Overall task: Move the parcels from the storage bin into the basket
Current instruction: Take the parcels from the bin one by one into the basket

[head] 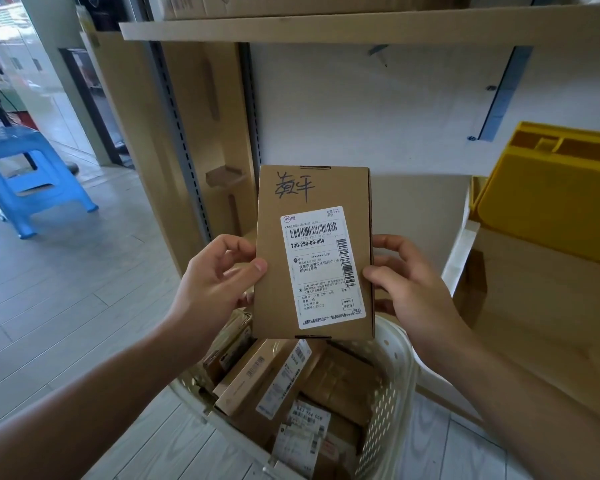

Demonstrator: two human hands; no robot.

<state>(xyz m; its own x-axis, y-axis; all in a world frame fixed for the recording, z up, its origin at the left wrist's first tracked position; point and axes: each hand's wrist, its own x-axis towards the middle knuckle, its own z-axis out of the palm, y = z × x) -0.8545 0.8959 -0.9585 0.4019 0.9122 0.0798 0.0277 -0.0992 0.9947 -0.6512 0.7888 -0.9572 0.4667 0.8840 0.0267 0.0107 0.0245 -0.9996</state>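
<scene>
I hold a flat brown cardboard parcel (274,271) upright in front of me, its white shipping label and a handwritten mark facing me. My left hand (215,285) grips its left edge and my right hand (409,285) grips its right edge. Directly below stands the white perforated basket (392,386) on the floor, holding several brown parcels (257,379) with labels. A yellow storage bin (548,195) rests on the shelf at the right, partly cut off by the frame edge.
A wooden shelf board (326,29) runs overhead, with metal shelf uprights (181,133) to the left. A blue plastic stool (28,178) stands on the tiled floor at the left. A cardboard box (534,289) sits under the yellow bin.
</scene>
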